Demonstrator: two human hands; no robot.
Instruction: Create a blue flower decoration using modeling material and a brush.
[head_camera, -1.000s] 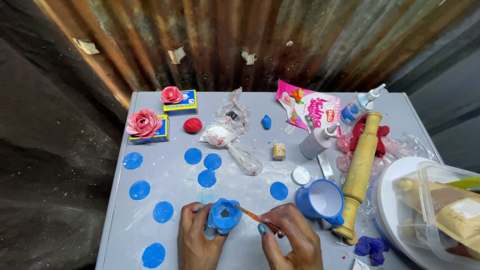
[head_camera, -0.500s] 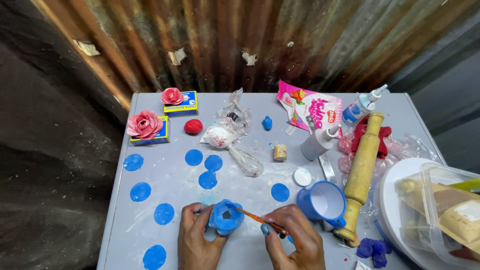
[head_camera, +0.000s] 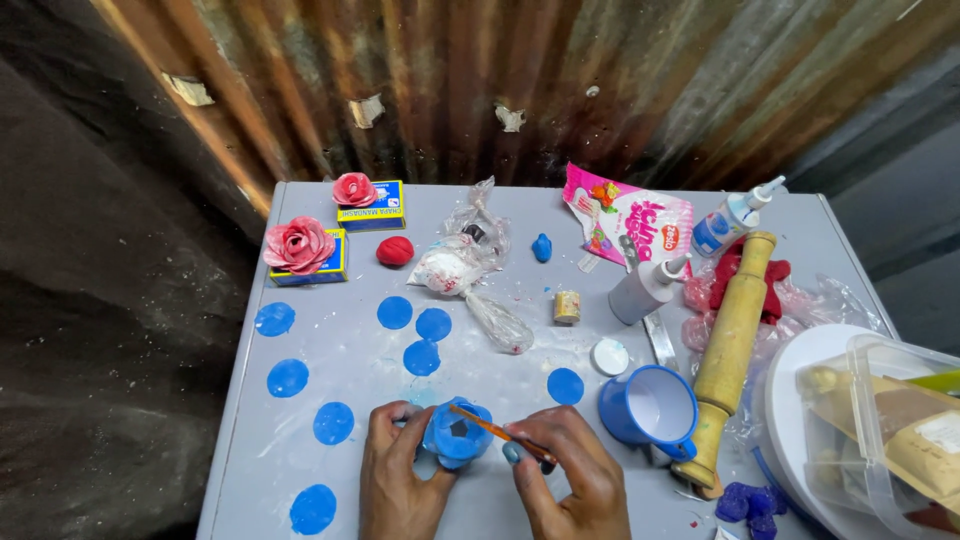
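While left hand (head_camera: 400, 478) cups blue flower (head_camera: 457, 434), right hand (head_camera: 565, 478) grips brush (head_camera: 497, 431).

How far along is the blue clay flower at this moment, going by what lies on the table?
Done: two finished pink clay roses sit on small boxes. In hand: the left hand cups a partly built blue clay flower, while the right hand holds a thin orange-handled tool to it. Left: about eight flat blue clay discs lie unused on the grey table, so it looks roughly early to midway.

perhaps a makeshift craft corner: rusty corrugated wall (head_camera: 560, 80), clay-strewn table (head_camera: 330, 300)
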